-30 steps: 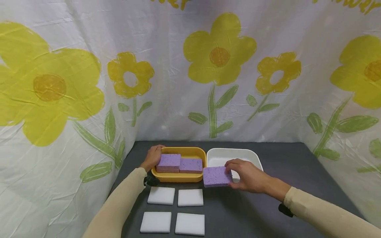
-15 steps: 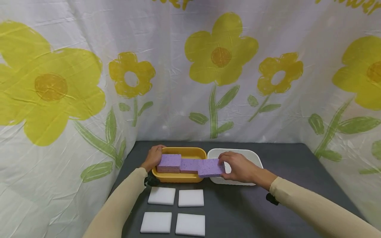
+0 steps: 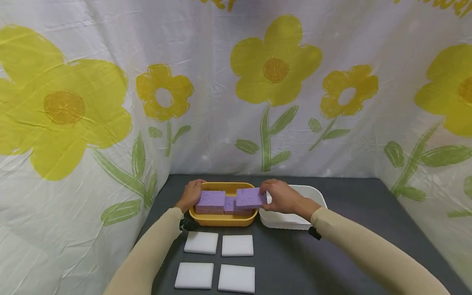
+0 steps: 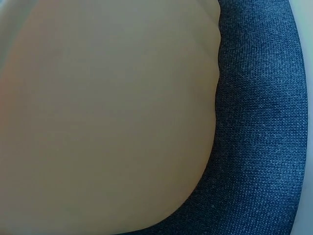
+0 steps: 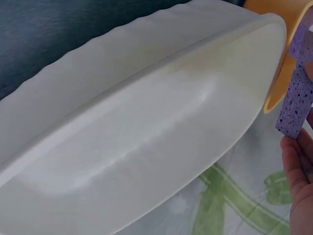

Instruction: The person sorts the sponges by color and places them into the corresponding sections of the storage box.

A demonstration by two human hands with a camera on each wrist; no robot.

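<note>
While a purple sponge [image 3: 248, 198] is held over the right part of the yellow bin [image 3: 223, 222], it is pinched at one end between the thumb and fingers of the right hand [image 3: 282, 196]. By that end-hold, it may be judged, the knuckles are kept toward the yellow bin's right end and out of the way of the sponges inside. Whether the lower sponge [image 3: 230, 203] in the yellow bin is touched by the held one cannot be told. At the yellow bin's left end, its rim is touched by the left hand [image 3: 190, 194], probably so that the bin is steadied; how far that grip is closed cannot be made out. The white bin [image 3: 284, 224] is set just beside the yellow bin's right end, within easy reach, it would seem, of the right hand.

Two bins are counted. One sponge is held; in the yellow bin's left part a purple stack [image 3: 212, 196] is seen, apparently two sponges high, with the lower sponge beside it, so four purple sponges seem to be shown. Four white pads [image 3: 200, 243] are laid flat on the table [image 3: 287, 262] in front of the yellow bin, spaced apart in two rows of two.
</note>
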